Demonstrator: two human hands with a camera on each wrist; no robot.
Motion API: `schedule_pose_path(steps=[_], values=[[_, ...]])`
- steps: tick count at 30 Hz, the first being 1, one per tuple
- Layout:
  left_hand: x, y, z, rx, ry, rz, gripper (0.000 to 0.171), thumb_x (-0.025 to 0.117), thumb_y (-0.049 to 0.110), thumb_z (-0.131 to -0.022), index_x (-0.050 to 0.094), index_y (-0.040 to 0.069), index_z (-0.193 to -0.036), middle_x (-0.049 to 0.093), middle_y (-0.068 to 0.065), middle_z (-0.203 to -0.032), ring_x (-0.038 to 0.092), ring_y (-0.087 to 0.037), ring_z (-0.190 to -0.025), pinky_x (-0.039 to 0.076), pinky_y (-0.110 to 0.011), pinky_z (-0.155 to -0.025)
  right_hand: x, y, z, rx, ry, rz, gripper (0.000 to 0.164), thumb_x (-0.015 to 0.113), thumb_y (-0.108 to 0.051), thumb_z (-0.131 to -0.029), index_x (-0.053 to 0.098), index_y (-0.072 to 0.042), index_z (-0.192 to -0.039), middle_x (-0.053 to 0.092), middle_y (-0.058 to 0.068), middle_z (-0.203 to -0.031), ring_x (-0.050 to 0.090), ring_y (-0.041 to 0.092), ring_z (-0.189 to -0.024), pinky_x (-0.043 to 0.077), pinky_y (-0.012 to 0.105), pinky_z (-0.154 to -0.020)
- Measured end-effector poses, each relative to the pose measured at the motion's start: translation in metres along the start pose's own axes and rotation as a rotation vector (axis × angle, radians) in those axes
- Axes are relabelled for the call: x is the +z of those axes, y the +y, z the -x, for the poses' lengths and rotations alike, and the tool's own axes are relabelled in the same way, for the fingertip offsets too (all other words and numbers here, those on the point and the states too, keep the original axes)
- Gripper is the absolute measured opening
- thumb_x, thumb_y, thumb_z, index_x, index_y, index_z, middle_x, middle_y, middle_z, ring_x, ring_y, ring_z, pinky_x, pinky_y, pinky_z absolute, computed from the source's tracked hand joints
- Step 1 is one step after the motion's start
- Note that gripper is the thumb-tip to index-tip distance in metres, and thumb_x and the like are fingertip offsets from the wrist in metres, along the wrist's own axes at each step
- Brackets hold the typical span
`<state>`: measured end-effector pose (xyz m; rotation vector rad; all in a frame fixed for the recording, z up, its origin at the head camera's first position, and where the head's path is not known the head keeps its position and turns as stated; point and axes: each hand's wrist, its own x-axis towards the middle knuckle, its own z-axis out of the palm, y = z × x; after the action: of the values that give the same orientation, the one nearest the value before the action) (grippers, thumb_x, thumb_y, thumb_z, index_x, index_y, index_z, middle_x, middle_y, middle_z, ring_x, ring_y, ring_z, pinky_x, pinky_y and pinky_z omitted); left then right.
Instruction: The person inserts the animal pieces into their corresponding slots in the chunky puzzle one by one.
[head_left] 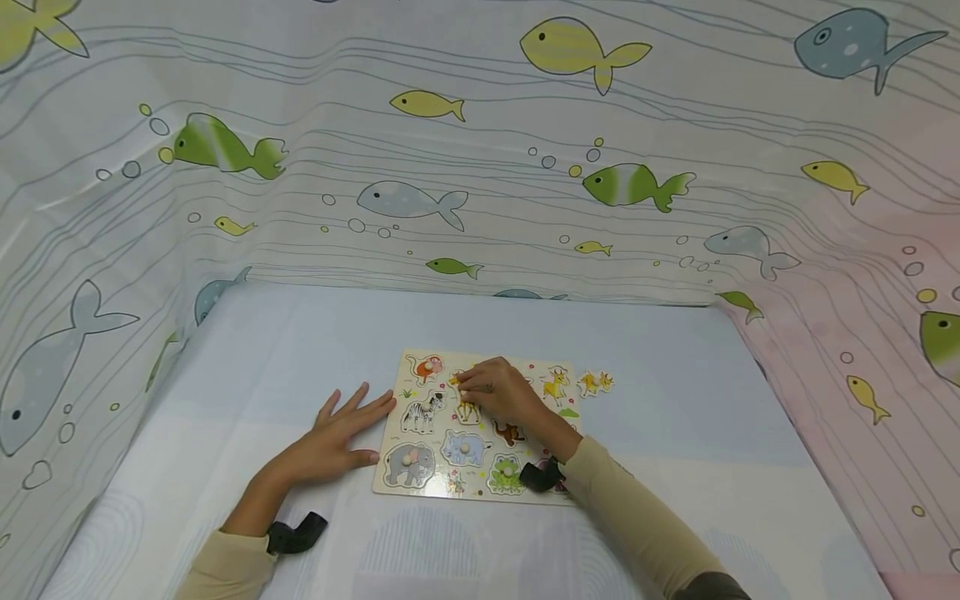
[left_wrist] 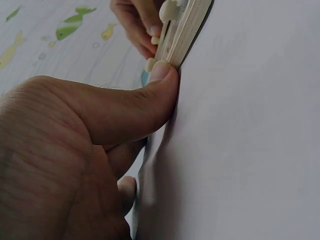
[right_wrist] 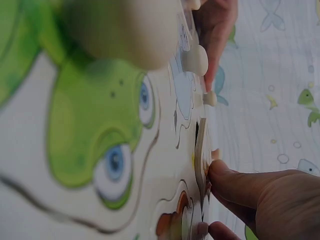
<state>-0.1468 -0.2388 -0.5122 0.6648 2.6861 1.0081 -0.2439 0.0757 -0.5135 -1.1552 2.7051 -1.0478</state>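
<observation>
A wooden peg puzzle board with animal pictures lies on the table. My right hand pinches a giraffe puzzle piece between thumb and fingers, over the board's upper middle. In the right wrist view this piece stands slightly raised and tilted from the board's face. My left hand lies spread at the board's left side, its fingertips and thumb touching the edge. The left wrist view shows the thumb against that edge. Around the giraffe are a zebra, a hippo and a frog.
A loose yellow animal piece lies just off the board's right edge. An elephant piece is at the lower left and a red animal piece at the upper left. Fish-patterned sheeting walls the pale table's back and sides.
</observation>
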Motion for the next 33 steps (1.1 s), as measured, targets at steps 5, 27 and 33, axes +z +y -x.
schedule_pose_path(steps=[5, 27, 33], values=[[0.0004, -0.0002, 0.0004, 0.006, 0.005, 0.001, 0.081, 0.076, 0.027, -0.084, 0.039, 0.011, -0.154, 0.033, -0.012, -0.162, 0.009, -0.049, -0.153, -0.009, -0.066, -0.119, -0.0018, -0.0033, -0.0005, -0.051, -0.03, 0.077, 0.019, 0.072, -0.013, -0.091, 0.078, -0.007, -0.108, 0.073, 0.005, -0.121, 0.06, 0.026, -0.12, 0.048, 0.041, -0.104], [-0.0014, -0.0024, -0.0014, 0.01, 0.006, -0.024, 0.081, 0.075, 0.032, -0.085, 0.039, 0.013, -0.154, 0.034, -0.011, -0.162, 0.009, -0.048, -0.153, -0.009, -0.066, -0.119, -0.0032, -0.0041, -0.0025, -0.049, -0.061, 0.129, 0.018, 0.071, -0.012, -0.092, 0.078, -0.009, -0.108, 0.073, 0.003, -0.122, 0.062, 0.022, -0.118, 0.047, 0.038, -0.107], [0.0008, -0.003, -0.0004, -0.002, 0.0, -0.014, 0.081, 0.075, 0.028, -0.085, 0.038, 0.013, -0.155, 0.033, -0.011, -0.162, 0.008, -0.047, -0.153, -0.009, -0.066, -0.12, -0.0034, -0.0063, -0.0003, 0.051, -0.089, 0.053, 0.023, 0.071, -0.015, -0.093, 0.075, -0.013, -0.115, 0.071, 0.001, -0.125, 0.057, 0.023, -0.123, 0.048, 0.04, -0.105]])
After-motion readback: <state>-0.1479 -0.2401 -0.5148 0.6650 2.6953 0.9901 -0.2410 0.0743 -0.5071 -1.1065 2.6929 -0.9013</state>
